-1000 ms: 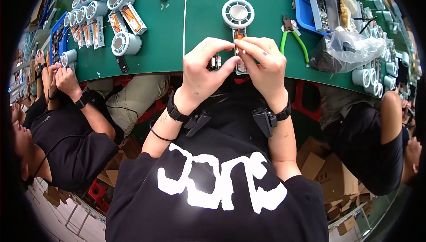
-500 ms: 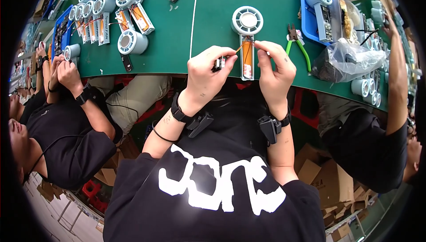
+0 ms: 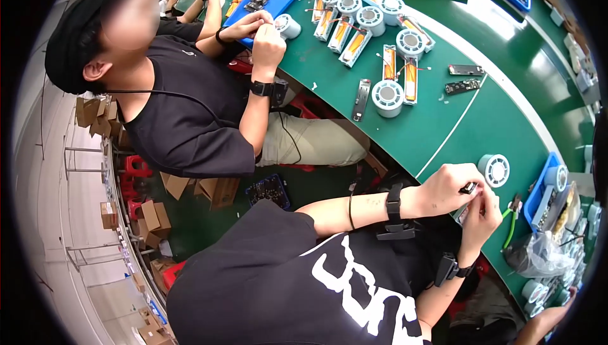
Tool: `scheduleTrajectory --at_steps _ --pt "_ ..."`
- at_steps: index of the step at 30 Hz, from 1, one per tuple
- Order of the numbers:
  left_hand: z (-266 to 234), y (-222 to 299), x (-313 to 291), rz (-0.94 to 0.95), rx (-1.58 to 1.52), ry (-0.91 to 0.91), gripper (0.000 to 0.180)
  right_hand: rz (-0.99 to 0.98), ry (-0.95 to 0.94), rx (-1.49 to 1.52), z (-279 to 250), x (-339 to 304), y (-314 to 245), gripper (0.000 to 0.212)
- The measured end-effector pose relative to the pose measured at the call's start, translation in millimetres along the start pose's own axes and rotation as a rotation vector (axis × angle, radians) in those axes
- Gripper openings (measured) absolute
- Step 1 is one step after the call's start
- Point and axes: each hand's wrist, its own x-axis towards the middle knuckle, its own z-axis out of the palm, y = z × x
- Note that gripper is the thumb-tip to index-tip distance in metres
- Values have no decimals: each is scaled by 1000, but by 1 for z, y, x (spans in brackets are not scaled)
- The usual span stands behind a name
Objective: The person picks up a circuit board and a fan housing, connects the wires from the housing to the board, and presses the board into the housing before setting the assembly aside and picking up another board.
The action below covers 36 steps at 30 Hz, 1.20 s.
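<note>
On my feed, the left hand (image 3: 446, 191) has its fingers clamped on a small dark part (image 3: 468, 188); the right hand (image 3: 482, 217) is just beside it (I can't tell from here whether its fingertips are pinched together or apart). The pale blue fan (image 3: 494, 171) lies on the green table (image 3: 468, 130) right beyond both hands, and green-handled cutters (image 3: 510, 219) lie near my right

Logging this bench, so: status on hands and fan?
Left hand pinching dark part, right hand close by. Fan just beyond both. Green-handled cutters near right hand.
</note>
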Motion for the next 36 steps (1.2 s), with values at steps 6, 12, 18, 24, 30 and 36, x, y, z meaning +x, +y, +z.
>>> scheduleTrajectory --at_steps 6,12,18,24,30,36 --pt "-9 2 -2 -299 -185 -88 12 19 63 -31 -8 -5 -13 14" --pt "-43 -20 -7 -780 -876 -112 31 -119 153 88 27 15 -11 18" --pt "-37 -18 -3 -838 -1051 -190 31 -59 132 -3 14 11 -15 19" --pt "-26 -18 -9 -805 -768 -241 30 -100 102 21 10 9 -8 19" --pt "-28 -23 -14 -739 -791 -209 28 -175 170 -32 15 12 -10 20" --pt "-29 -23 -12 -674 -668 -231 32 -223 195 -79 19 12 -8 21"
